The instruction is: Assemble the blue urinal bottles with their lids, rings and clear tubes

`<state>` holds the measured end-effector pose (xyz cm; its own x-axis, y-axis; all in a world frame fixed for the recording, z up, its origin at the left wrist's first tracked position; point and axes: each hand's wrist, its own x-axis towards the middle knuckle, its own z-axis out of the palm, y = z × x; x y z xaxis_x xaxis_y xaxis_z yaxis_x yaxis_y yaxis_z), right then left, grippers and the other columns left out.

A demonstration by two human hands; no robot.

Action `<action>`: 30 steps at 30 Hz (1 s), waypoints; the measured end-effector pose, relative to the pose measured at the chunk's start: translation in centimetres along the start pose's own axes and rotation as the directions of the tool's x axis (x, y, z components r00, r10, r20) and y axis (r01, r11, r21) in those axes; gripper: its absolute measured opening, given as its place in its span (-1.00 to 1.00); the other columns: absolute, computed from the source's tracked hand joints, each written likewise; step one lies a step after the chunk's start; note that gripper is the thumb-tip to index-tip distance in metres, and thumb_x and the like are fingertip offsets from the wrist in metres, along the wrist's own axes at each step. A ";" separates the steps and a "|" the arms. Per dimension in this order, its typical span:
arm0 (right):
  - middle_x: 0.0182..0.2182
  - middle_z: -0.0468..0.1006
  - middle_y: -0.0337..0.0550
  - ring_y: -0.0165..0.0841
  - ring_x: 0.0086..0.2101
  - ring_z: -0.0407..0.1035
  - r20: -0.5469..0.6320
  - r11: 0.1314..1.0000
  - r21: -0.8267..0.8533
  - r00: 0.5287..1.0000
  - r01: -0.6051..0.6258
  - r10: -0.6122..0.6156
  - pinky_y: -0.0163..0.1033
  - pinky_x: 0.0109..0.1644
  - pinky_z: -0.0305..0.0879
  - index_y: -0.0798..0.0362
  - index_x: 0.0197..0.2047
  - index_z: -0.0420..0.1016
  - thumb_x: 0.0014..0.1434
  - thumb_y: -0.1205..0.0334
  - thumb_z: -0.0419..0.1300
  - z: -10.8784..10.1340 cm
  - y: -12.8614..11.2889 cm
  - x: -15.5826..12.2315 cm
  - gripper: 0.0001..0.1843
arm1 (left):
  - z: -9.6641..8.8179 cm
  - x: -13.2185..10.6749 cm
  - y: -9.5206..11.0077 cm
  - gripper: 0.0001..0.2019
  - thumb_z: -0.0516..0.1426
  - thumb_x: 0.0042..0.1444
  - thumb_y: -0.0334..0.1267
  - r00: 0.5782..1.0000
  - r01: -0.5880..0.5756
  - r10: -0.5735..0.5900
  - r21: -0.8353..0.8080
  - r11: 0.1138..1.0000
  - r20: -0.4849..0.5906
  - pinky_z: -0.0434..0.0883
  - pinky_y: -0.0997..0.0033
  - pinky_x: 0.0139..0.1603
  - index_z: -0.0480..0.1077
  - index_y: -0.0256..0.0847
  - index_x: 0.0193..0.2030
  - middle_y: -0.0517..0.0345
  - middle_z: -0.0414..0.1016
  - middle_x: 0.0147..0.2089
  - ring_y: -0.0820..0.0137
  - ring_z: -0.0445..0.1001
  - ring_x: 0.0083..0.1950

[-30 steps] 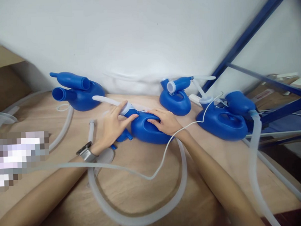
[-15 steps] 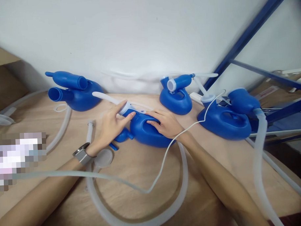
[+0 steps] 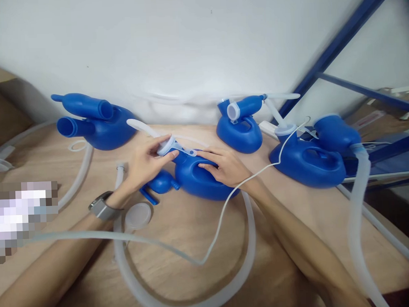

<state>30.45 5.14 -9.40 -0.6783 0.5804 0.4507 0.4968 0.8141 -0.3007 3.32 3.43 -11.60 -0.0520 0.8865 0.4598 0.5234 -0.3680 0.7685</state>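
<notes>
A blue plastic bottle with a handle [image 3: 198, 180] lies on the wooden table in front of me. My right hand [image 3: 225, 166] rests on its top with fingers curled over the handle, holding it down. My left hand [image 3: 146, 163], with a watch on the wrist, pinches the translucent white cap with a tube [image 3: 166, 147] at the bottle's neck. A small blue attachment [image 3: 158, 184] lies beside the bottle under my left hand. A thick translucent hose [image 3: 182, 297] loops round in front of the bottle.
Blue bottles of the same kind stand at the back left [image 3: 99, 123], back middle [image 3: 239, 130] and right [image 3: 308, 161]. A round translucent lid [image 3: 138, 215] lies near my left wrist. A thin white cable [image 3: 220, 224] crosses the table. Blue metal frame bars [image 3: 338, 41] rise at the right.
My left hand has lifted the white cap and tube up off the bottle's neck. My right hand stays on the bottle. The view has drifted slightly to the right.
</notes>
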 end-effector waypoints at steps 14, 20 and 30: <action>0.10 0.70 0.01 -0.12 0.13 0.58 0.005 0.984 -0.009 0.984 -0.179 0.179 -0.05 0.27 0.44 0.04 0.16 0.57 0.55 -0.06 0.03 -1.0 -1.6 0.6 -0.55 | -0.2 -0.1 1.0 -0.35 0.23 0.34 0.14 0.990 -0.070 0.053 0.130 0.989 0.129 0.63 0.15 0.11 0.39 -0.13 0.45 -0.06 0.60 0.31 0.11 0.70 0.04; 0.15 0.68 0.00 -0.12 0.11 0.59 0.003 0.974 -0.098 0.979 -0.205 0.206 -0.07 0.21 0.47 0.00 0.22 0.55 0.56 -0.07 -0.03 -0.5 -1.6 0.5 -0.53 | -1.6 1.0 1.7 -0.34 0.22 0.31 0.19 0.972 -0.111 0.058 0.225 0.968 0.229 0.61 0.11 0.03 0.40 -0.07 0.44 0.00 0.69 0.12 0.07 0.70 -0.03; 0.22 0.62 0.05 -0.04 0.11 0.57 -0.035 0.966 -0.205 0.988 -0.157 0.153 0.02 0.16 0.53 0.00 0.39 0.36 0.52 -0.09 0.07 -0.1 -1.4 0.1 -0.47 | -3.5 0.3 5.9 -0.50 0.14 0.43 0.01 0.959 -0.280 0.162 0.693 0.664 0.232 0.55 0.01 -0.06 0.46 -0.14 0.39 -0.19 0.65 0.08 -0.10 0.64 0.00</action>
<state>29.76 4.05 -8.90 -0.5752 0.6968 0.4285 0.6972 0.6916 -0.1885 3.40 0.51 -5.35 0.2323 0.8556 0.4626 0.9518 -0.2979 0.0731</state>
